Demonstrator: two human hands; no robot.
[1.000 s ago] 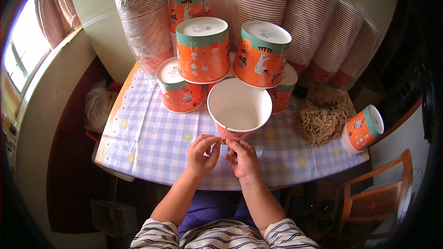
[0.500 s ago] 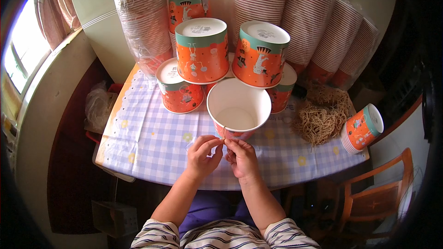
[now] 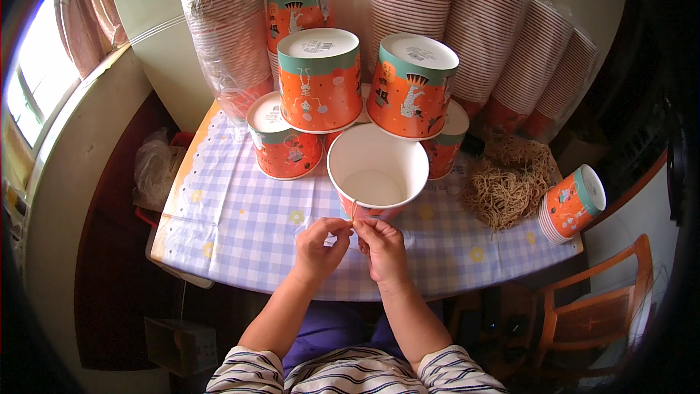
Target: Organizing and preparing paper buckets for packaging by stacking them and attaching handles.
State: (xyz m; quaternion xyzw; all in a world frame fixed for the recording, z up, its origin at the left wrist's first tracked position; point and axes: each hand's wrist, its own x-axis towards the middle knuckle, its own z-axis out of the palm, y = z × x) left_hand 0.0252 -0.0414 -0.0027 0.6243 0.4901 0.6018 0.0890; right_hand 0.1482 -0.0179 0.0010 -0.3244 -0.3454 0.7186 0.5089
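Note:
A thin tan string [image 3: 354, 211] is pinched between both hands at the near rim of an upright paper bucket. My left hand [image 3: 321, 246] grips it from the left, thumb and forefinger pressed together. From the other side my right hand [image 3: 382, 246] pinches the same string, its fingertips almost meeting the left ones. The paper bucket [image 3: 378, 164], white inside, stands open side up just beyond my fingers. Part of the string runs up over its rim. Fingers hide the lower end of the string.
Upside-down orange buckets [image 3: 321, 84] are piled behind the white one. A tangle of tan strings [image 3: 508, 182] lies to the right, beside a tilted stack of paper buckets [image 3: 572, 204]. Tall plastic-wrapped stacks [image 3: 222, 25] line the back. A wooden chair [image 3: 594, 314] stands at the lower right.
Both hands stay at the bucket's near rim with the string pinched. The fingertips have shifted very slightly left; nothing else has visibly moved.

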